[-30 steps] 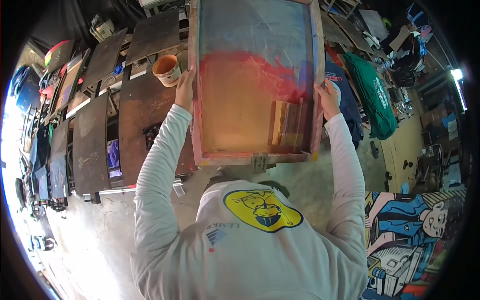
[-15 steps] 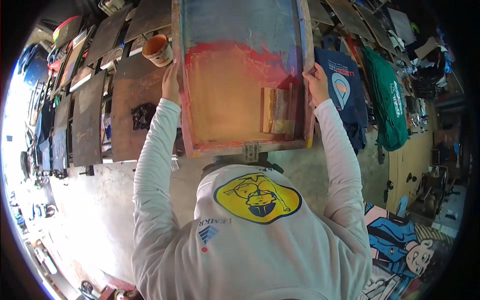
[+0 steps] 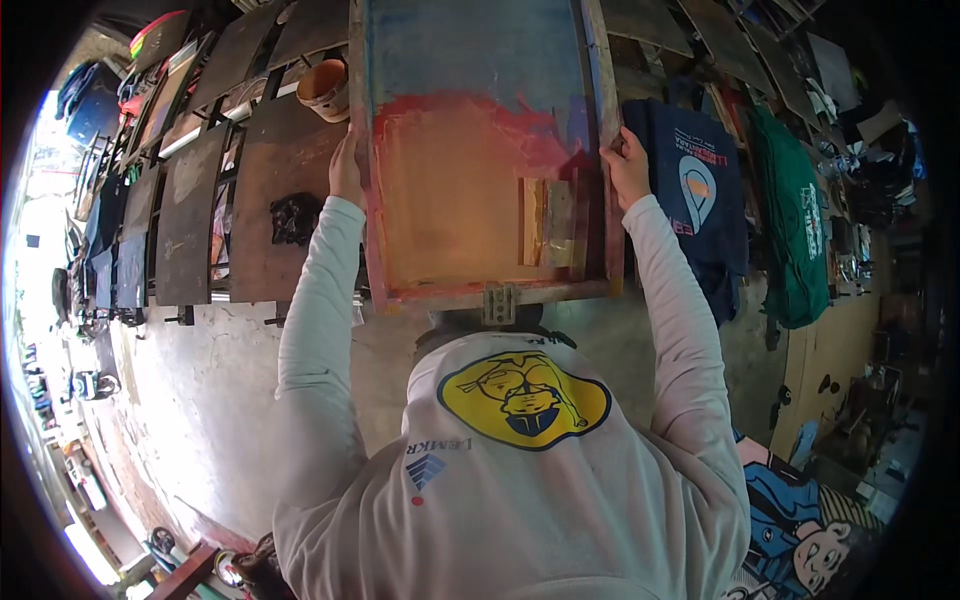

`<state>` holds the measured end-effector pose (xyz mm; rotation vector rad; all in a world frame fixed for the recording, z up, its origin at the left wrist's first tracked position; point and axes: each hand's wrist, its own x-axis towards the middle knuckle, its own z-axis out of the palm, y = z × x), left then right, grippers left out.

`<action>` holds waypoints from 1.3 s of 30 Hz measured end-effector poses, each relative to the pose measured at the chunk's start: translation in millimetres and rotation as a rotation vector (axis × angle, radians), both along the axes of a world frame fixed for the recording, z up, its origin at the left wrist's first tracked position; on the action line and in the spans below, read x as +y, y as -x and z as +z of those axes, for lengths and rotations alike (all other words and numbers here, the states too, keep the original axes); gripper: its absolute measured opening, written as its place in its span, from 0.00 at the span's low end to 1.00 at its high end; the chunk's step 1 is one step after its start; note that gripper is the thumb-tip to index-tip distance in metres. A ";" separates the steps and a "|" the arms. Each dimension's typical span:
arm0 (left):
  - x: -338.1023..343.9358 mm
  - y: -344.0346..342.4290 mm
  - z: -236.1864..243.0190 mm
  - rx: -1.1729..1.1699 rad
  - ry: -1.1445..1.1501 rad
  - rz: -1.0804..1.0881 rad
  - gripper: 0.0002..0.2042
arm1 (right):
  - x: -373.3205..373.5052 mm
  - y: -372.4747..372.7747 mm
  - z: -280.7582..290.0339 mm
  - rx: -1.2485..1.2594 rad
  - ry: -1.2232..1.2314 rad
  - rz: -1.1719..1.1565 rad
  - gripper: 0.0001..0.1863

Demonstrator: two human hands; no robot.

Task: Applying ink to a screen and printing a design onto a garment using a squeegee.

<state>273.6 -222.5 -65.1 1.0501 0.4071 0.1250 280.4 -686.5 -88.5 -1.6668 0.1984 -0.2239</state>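
Left of the printing frame (image 3: 480, 160): a row of dark boards (image 3: 190, 215) on a long rack, one with a small black lump (image 3: 296, 216) on it, and an orange cup (image 3: 325, 90) close to the frame's upper left corner. On the frame's left rail, left hand (image 3: 346, 170), fingers wrapped round the wooden edge and closed on it. Frame itself held up between both hands, tilted, red and orange ink over the mesh, blue above; probably gripped on both rails to keep it level and the wet ink from running. Inside the frame, near its right rail, a wooden squeegee (image 3: 550, 222) resting on the mesh. At the frame's lower edge, a metal hinge (image 3: 500, 300). On the right rail, right hand (image 3: 628, 165), fingers curled shut over the wood. Right of the frame, a dark blue shirt (image 3: 690, 180) and a green shirt (image 3: 795, 220) laid out on boards, close enough to be touched by a swinging corner.
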 end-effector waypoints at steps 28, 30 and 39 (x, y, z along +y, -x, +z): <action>9.3 -35.0 -98.2 0.179 0.024 -0.106 0.22 | -1.2 -15.7 -84.2 0.085 0.122 -0.029 0.32; 8.8 -36.0 -107.1 0.171 -0.034 -0.084 0.25 | -2.5 -18.9 -97.1 0.078 0.152 -0.042 0.32; 6.7 -47.2 -136.0 0.189 -0.550 -0.212 0.41 | -13.5 -19.4 -135.3 0.047 0.349 -0.114 0.29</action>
